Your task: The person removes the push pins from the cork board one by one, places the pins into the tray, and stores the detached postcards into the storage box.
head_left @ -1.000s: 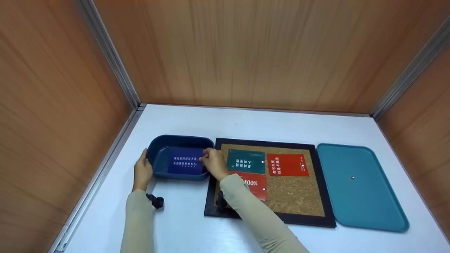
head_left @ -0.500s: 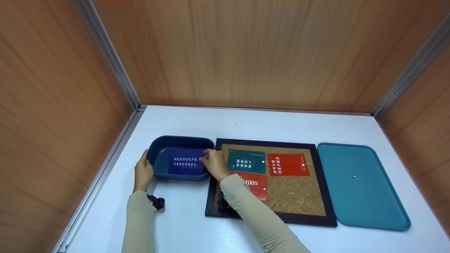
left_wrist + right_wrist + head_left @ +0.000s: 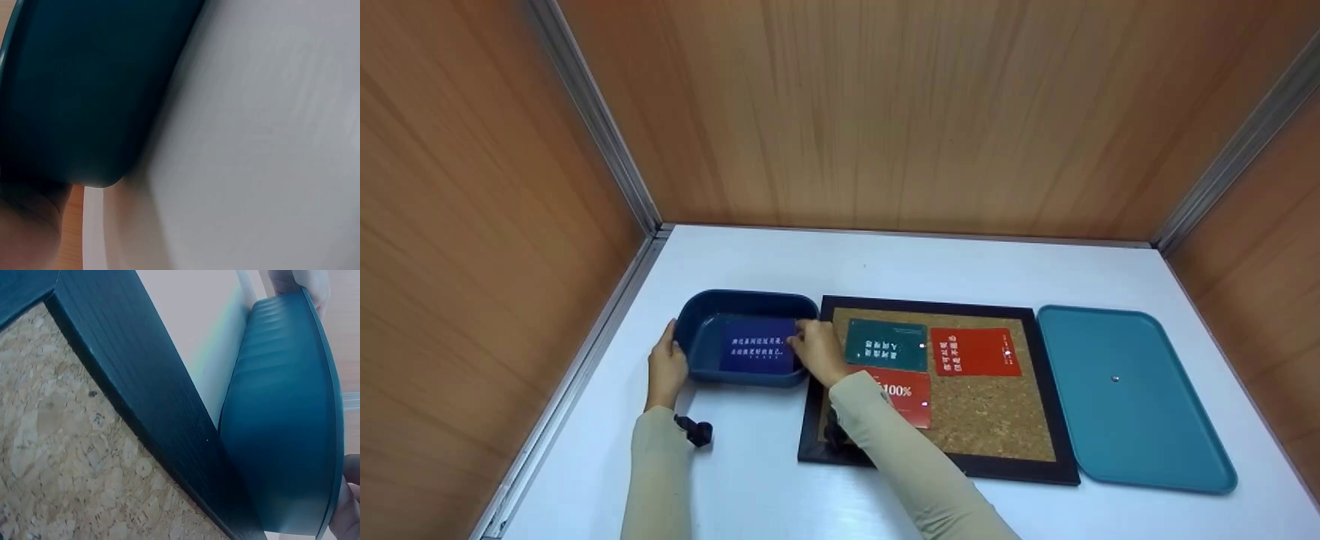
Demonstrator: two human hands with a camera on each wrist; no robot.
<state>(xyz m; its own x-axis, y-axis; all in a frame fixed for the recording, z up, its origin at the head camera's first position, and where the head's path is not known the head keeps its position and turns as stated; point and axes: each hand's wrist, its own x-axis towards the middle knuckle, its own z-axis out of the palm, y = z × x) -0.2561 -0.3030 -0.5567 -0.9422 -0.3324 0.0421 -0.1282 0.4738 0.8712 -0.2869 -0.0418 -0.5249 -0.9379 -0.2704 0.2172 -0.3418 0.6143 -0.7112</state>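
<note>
A dark teal plastic bin [image 3: 757, 380] stands at the left of the white table. My left hand [image 3: 665, 367] holds its left end at the rim; the right wrist view shows that hand [image 3: 304, 284] at the bin's far end. My right hand [image 3: 819, 351] reaches over the bin's right rim and pinches the right edge of a dark blue card [image 3: 757, 345] with white writing, inside the bin. In the left wrist view the bin's outer wall [image 3: 95, 90] fills the upper left. The right wrist view looks along the bin's side wall [image 3: 281, 399], with fingers [image 3: 346, 512] at the near rim.
Right beside the bin lies a black-framed corkboard [image 3: 990, 420], under my right forearm. A green card [image 3: 885, 345], a red card [image 3: 975, 352] and a second red card [image 3: 911, 409] are on it. Farther right is a teal tray [image 3: 1140, 435] with a small shiny piece [image 3: 1115, 379].
</note>
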